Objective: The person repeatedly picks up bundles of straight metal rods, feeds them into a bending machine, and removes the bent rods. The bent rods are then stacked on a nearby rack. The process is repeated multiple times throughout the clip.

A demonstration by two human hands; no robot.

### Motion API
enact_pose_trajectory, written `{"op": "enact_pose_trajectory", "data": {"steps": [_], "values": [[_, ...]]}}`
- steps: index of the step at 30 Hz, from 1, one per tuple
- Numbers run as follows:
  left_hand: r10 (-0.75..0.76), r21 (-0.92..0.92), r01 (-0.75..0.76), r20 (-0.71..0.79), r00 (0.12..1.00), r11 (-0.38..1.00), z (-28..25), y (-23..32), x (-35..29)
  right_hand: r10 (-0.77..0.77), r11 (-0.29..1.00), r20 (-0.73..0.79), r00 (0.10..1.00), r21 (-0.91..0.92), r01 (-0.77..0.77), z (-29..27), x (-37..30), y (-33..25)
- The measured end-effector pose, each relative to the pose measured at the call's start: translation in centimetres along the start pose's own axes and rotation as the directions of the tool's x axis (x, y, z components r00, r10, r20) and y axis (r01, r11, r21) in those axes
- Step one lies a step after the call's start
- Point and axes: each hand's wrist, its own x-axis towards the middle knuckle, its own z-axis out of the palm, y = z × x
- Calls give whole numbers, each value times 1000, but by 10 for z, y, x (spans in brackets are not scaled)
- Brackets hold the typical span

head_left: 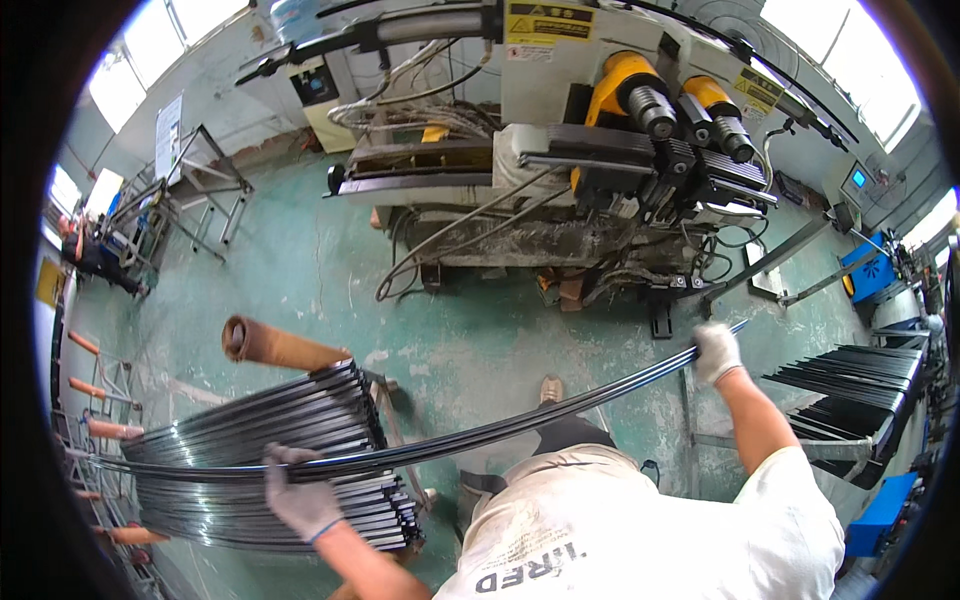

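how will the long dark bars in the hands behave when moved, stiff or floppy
Probably fairly stiff: the long dark bars span from the left hand to the right hand without a kink, and their curve may be the lens. Their glossy surface could let them slide on one another. The long end beyond the left hand may swing.

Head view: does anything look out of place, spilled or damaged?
Mainly wear: the green painted floor shows pale scuffed patches. The long glossy black bars in the white-gloved left hand and white-gloved right hand look bowed, but fisheye distortion may explain that. No spill is evident.
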Motion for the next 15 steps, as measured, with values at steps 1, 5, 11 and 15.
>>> {"op": "enact_pose_trajectory", "data": {"steps": [1, 5, 11, 15], "values": [[29, -71, -19, 145, 989, 997, 13, 15, 13, 128, 992, -31, 991, -4, -128, -2, 16, 31], [31, -21, -25, 403, 915, 999, 130, -31, 17, 586, 790, -625, 516, 299, -535, 62, 61, 153], [-186, 219, 94, 447, 875, 971, 254, -235, -1, 263, -947, 389, 883, 279, 158, -58, 149, -35], [-248, 276, 94, 602, 759, 957, 315, -246, 30, 346, -925, 450, 823, 313, 218, -37, 197, 1]]}}
